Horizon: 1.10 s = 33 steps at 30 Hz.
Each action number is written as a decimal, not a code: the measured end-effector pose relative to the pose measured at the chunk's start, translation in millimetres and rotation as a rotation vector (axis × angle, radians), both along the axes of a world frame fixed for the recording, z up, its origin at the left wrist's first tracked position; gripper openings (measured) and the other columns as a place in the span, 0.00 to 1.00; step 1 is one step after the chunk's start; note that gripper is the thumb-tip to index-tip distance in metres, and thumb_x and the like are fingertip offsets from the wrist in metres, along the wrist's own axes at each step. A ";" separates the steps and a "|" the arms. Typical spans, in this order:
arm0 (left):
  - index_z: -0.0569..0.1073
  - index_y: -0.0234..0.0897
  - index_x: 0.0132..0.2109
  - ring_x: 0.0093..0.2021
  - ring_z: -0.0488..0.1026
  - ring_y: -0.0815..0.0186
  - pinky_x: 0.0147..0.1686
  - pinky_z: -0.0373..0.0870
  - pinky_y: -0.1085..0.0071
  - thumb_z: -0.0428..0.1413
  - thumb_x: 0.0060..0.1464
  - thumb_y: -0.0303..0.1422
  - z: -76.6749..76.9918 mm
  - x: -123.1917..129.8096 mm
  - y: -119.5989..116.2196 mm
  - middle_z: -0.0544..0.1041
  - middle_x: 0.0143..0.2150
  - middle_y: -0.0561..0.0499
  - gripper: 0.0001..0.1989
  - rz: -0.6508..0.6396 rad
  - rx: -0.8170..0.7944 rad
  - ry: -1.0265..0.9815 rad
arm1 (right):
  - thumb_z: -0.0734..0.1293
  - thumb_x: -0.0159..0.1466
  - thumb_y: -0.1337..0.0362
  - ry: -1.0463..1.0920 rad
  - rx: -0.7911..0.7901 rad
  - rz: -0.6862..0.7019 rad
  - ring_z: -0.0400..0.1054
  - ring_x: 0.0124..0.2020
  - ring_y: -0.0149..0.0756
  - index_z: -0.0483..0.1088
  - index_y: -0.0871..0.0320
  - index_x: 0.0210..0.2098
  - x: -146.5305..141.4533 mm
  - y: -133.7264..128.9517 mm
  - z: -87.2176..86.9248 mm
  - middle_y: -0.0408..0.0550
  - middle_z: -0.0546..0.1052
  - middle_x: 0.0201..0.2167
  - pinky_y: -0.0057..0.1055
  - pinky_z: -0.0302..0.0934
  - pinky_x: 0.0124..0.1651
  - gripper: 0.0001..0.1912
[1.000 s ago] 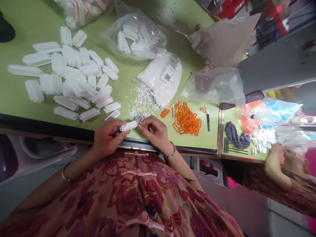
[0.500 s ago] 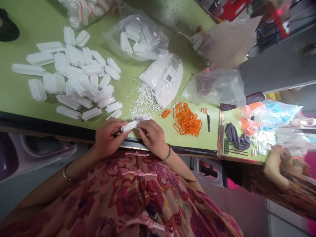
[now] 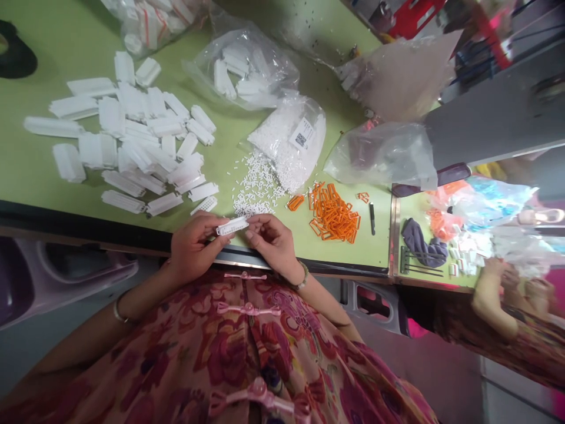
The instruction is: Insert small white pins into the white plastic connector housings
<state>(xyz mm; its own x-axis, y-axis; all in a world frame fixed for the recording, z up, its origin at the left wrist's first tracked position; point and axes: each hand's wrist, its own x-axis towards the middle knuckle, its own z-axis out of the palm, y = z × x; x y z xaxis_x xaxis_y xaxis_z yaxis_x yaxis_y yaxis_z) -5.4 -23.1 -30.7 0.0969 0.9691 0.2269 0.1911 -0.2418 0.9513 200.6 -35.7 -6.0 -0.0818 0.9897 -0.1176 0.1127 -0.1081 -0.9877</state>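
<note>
My left hand (image 3: 195,242) is closed on one end of a white plastic strip with a row of small holes (image 3: 232,226), held at the table's front edge. At the strip's other end, my right hand (image 3: 274,242) has its thumb and fingertips drawn together; whatever they pinch is too small to make out. Just beyond both hands lie many tiny white pegs (image 3: 255,191), spilling from a clear bag with a printed label (image 3: 293,138). A perforated white piece (image 3: 204,205) rests beside my left hand. Further left is a heap of white plastic housings (image 3: 136,135).
Orange plastic frames (image 3: 333,215) are piled at the right, near a black-handled tool (image 3: 372,219). Clear bags (image 3: 247,65) stand at the back. On the adjoining table, a co-worker's hands (image 3: 497,271) handle small white parts beside a grey cloth (image 3: 421,241).
My right hand has shifted slightly at the end of the strip, its fingers straightening a little. The strip stays in my left hand.
</note>
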 end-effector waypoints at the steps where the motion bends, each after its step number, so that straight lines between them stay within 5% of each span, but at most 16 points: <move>1: 0.84 0.41 0.46 0.35 0.83 0.64 0.34 0.81 0.70 0.67 0.62 0.36 1.0 -0.1 0.0 0.84 0.43 0.48 0.07 0.004 0.016 0.019 | 0.77 0.66 0.46 0.046 -0.047 0.002 0.70 0.30 0.31 0.75 0.52 0.51 0.1 1.2 1.3 0.41 0.77 0.33 0.30 0.72 0.35 0.22; 5: 0.84 0.43 0.46 0.36 0.83 0.62 0.35 0.81 0.69 0.66 0.61 0.35 3.3 -2.1 0.2 0.86 0.43 0.48 0.07 -0.004 0.060 0.103 | 0.79 0.63 0.45 0.177 -0.209 0.055 0.68 0.25 0.28 0.74 0.51 0.56 1.8 8.4 6.8 0.37 0.76 0.30 0.28 0.69 0.30 0.28; 9: 0.83 0.43 0.45 0.34 0.81 0.63 0.36 0.81 0.69 0.65 0.61 0.36 5.2 -3.9 1.1 0.87 0.42 0.48 0.07 -0.020 0.042 0.154 | 0.81 0.59 0.42 0.228 -0.296 0.065 0.72 0.26 0.28 0.78 0.54 0.48 2.4 13.6 7.3 0.39 0.79 0.29 0.26 0.70 0.28 0.28; 33: 0.83 0.42 0.46 0.32 0.80 0.66 0.35 0.78 0.72 0.64 0.62 0.35 7.0 -5.1 2.1 0.86 0.42 0.49 0.06 -0.043 0.130 0.188 | 0.83 0.58 0.46 0.370 -0.305 0.054 0.74 0.27 0.27 0.81 0.54 0.47 4.0 9.2 3.8 0.40 0.82 0.30 0.25 0.71 0.29 0.25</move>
